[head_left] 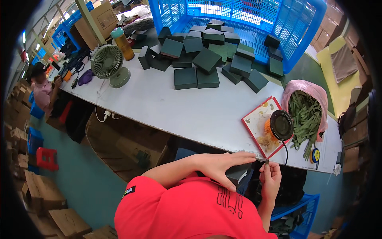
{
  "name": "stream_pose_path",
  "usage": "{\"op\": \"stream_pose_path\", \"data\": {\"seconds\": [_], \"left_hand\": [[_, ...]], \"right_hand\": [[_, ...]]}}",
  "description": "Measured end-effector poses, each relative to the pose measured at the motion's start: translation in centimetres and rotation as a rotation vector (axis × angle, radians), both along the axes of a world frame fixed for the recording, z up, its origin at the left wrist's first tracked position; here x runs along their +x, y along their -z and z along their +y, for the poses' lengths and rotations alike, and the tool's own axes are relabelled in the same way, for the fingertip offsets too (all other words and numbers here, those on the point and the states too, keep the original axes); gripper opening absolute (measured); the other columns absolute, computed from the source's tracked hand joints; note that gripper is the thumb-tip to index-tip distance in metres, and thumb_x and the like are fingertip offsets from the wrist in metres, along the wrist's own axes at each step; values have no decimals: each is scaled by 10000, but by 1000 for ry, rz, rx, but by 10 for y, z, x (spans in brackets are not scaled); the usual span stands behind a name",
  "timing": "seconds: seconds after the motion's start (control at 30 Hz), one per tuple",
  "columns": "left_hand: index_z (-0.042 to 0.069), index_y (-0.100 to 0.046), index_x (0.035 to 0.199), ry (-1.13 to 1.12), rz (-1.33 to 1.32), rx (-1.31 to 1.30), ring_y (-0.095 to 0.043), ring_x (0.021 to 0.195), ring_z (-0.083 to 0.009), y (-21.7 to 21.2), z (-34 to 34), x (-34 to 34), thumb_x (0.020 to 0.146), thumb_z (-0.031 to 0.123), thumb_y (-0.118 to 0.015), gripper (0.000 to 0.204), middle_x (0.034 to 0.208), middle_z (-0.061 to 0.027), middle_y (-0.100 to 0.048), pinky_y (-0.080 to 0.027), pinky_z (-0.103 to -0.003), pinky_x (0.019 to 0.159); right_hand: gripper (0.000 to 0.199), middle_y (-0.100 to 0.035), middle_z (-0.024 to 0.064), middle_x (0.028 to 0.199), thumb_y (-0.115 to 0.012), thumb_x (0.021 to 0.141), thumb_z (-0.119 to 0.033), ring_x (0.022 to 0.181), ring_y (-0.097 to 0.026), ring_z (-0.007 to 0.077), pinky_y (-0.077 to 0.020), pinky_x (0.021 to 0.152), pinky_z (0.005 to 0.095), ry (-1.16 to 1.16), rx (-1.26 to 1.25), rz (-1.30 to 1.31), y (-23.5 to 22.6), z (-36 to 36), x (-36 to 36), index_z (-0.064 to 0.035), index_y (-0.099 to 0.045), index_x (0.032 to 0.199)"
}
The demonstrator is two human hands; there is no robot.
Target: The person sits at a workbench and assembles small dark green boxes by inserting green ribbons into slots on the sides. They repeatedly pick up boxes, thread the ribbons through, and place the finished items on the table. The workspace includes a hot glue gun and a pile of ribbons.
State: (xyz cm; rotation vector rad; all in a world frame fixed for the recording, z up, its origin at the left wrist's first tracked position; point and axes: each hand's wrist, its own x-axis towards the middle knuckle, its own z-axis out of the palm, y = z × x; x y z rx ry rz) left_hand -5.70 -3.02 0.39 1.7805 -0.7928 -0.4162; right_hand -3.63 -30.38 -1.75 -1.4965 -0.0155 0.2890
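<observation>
The long white bench ran slantwise before me, its near edge just beyond my hands. On its far edge a big blue plastic lattice crate lay tipped on its side, spilling dark green square boxes across the far half. Between that pile and the near edge the bench top lay bare, the widest open room. At the left end stood a green round desk fan with an orange bottle behind it. Toward the right end a pink plastic bag of green strips lay open, and beside it a red-rimmed flat tray reached the near edge, a black round disc resting on it.

My left hand lay flat, fingers stretched wide over a dark green box held just below the near edge, by the tray's corner. Which way the box's long axis ran I could not tell; most of it was covered. My right hand had its fingers pinched narrow on a small dark piece beside the box, pointing up toward the bench edge.
</observation>
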Motion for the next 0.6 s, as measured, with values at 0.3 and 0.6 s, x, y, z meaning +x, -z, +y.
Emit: {"op": "stream_pose_path", "data": {"seconds": [0.3, 0.6], "left_hand": [[25, -270, 1559, -106, 60, 16, -411, 1377, -370, -17, 6, -6, 722, 396, -834, 1076, 1497, -215, -369, -355, -416, 1138], [-9, -418, 1457, -482, -419, 324, -473, 1314, -408, 1, 21, 21, 662, 421, -883, 1017, 1402, -238, -506, -342, -468, 1129]], "right_hand": [[123, -612, 28, 805, -594, 1032, -155, 542, -421, 25, -323, 480, 188, 64, 52, 3, 0, -2, -9, -42, -555, 1002], [78, -593, 38, 777, -587, 1021, -106, 540, -419, 42, -324, 482, 197, 161, 42, 33, -2, -3, -12, -31, -570, 1019]]}}
